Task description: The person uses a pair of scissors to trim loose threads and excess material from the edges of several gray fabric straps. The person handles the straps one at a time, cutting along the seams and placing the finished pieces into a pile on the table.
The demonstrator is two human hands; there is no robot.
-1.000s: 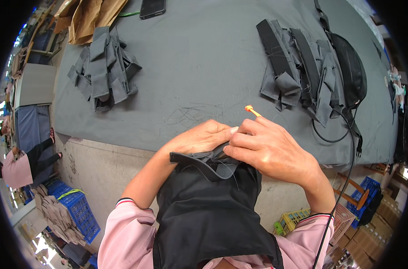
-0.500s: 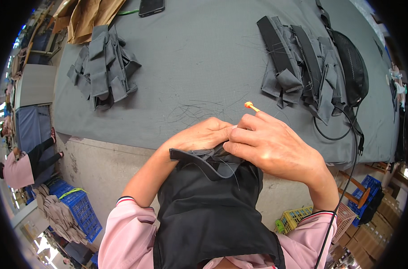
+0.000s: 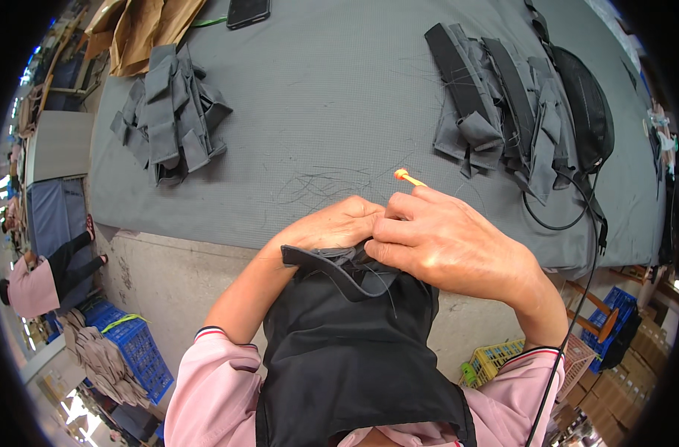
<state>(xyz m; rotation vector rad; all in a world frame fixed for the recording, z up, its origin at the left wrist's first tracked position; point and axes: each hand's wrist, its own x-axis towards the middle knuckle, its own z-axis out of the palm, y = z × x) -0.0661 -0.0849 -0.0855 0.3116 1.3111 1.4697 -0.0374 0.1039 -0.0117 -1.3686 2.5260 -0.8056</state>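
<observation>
Close against my black apron (image 3: 347,343), my two hands meet over a dark grey fabric strip (image 3: 328,270) with stitched edges and a loose thread hanging from it. My left hand (image 3: 336,223) is closed on the strip, its fingertips partly covered by the other hand. In my right hand (image 3: 444,238), with the fingers curled, is a slim orange tool (image 3: 410,177); its knobbed end sticks out above the knuckles and its working end is hidden. The fingertips of this hand press at the strip beside my left fingers.
On the grey-covered table (image 3: 332,97) lie a left pile of grey strips (image 3: 172,112), a right pile (image 3: 496,104), loose threads (image 3: 324,186), a phone (image 3: 248,11), brown paper (image 3: 149,33) and a black pouch (image 3: 584,104) with a cord. Blue crates (image 3: 134,346) stand at left; a person (image 3: 34,283) is beyond.
My right hand has shifted slightly left, and the orange tool's knobbed end with it. The left hand keeps its hold on the strip.
</observation>
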